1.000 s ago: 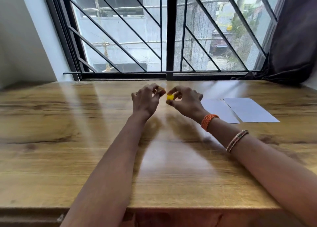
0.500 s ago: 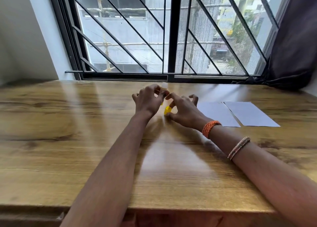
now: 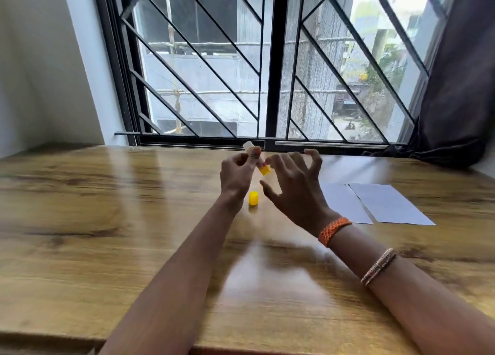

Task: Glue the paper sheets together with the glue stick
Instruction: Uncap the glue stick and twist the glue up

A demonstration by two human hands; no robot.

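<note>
My left hand [image 3: 237, 175] grips a small glue stick [image 3: 261, 165], tilted, with its white tip up-left and its yellow base down-right. The yellow cap [image 3: 253, 198] stands on the wooden table [image 3: 107, 234] just below and between my hands. My right hand [image 3: 293, 191] hovers to the right of the stick, fingers spread and loosely bent, holding nothing; its fingertips are close to the yellow base. Two white paper sheets lie side by side at the right, the left sheet [image 3: 344, 203] partly behind my right hand and the right sheet [image 3: 388, 204] fully in view.
A barred window [image 3: 267, 73] runs along the table's far edge. A dark curtain [image 3: 455, 100] hangs at the far right and bunches on the table corner. A white wall [image 3: 40, 73] stands at the left. The table's front edge is near the bottom of the view.
The cap has come off the glue stick and my right hand has set it on the table and let go. My left hand has lifted the stick. The view has tilted upward.
</note>
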